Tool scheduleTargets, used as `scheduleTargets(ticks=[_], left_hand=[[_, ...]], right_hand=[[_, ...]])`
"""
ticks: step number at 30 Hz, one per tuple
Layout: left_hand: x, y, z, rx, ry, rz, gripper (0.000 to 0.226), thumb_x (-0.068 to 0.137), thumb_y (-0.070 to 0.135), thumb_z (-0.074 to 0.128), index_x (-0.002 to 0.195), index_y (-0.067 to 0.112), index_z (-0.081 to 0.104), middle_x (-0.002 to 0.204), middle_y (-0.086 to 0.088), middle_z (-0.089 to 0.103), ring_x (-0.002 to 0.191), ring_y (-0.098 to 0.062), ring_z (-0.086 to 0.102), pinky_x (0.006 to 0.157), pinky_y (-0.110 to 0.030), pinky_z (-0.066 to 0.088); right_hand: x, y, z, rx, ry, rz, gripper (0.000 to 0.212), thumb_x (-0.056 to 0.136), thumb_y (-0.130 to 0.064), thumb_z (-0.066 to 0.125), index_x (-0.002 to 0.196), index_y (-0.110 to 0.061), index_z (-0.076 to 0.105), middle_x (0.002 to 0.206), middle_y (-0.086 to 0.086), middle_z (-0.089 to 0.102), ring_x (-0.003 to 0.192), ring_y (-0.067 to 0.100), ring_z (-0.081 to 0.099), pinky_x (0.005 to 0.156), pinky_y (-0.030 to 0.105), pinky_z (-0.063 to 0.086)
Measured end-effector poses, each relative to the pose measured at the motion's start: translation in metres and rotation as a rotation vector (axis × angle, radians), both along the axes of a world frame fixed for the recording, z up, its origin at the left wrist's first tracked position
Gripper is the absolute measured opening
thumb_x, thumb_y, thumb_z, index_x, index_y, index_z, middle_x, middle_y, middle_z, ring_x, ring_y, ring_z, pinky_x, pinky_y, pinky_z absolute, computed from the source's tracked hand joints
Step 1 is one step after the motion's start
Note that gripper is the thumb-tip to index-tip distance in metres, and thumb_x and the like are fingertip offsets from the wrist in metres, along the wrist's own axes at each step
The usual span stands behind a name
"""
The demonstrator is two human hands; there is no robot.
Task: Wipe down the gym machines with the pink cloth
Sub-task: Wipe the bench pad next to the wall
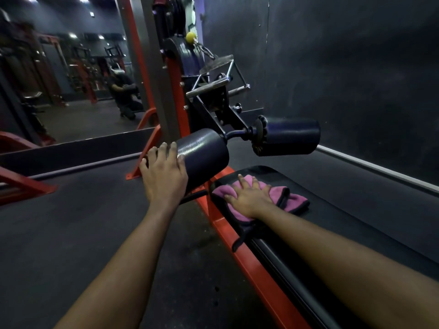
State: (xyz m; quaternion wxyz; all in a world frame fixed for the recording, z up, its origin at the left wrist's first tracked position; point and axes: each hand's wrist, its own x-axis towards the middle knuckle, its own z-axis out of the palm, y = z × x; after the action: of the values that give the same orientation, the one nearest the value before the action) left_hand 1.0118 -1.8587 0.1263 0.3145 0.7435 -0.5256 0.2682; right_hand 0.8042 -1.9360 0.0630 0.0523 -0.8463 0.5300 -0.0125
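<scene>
The pink cloth, edged in black, lies bunched on the front end of a black padded bench seat. My right hand presses flat on the cloth with straight, spread fingers. My left hand rests on the end of the near black foam roller pad, fingers spread over its edge. A second roller pad sticks out to the right on the same axle. The machine's orange frame runs under the bench.
A chrome cable handle with a chain and yellow ball hangs above the rollers. A wall mirror at the left reflects a crouching person and other machines. Dark wall at the right, black rubber floor to the left of the bench.
</scene>
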Motion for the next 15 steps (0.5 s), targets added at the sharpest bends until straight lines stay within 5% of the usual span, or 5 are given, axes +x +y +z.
scheduleTargets(ticks=[8,15], left_hand=[[0.0,-0.005,-0.015,-0.091,0.004,0.005,0.045,0.105,0.036,0.039,0.143,0.017,0.054,0.146,-0.006,0.053,0.137,-0.028,0.041,0.111,-0.051,0.032],[0.0,-0.009,-0.016,-0.082,-0.011,0.044,0.044,0.104,0.036,0.04,0.143,0.019,0.054,0.145,-0.006,0.053,0.137,-0.027,0.042,0.111,-0.052,0.034]], right_hand=[[-0.044,0.043,-0.015,-0.081,0.006,0.112,0.058,0.102,-0.067,0.021,0.157,-0.052,0.011,0.171,-0.005,-0.011,0.157,0.033,-0.003,0.116,0.072,0.003],[0.025,-0.028,-0.001,-0.007,-0.009,-0.002,0.065,0.103,-0.063,0.023,0.16,-0.032,0.019,0.172,0.002,-0.003,0.156,0.04,0.0,0.115,0.073,0.005]])
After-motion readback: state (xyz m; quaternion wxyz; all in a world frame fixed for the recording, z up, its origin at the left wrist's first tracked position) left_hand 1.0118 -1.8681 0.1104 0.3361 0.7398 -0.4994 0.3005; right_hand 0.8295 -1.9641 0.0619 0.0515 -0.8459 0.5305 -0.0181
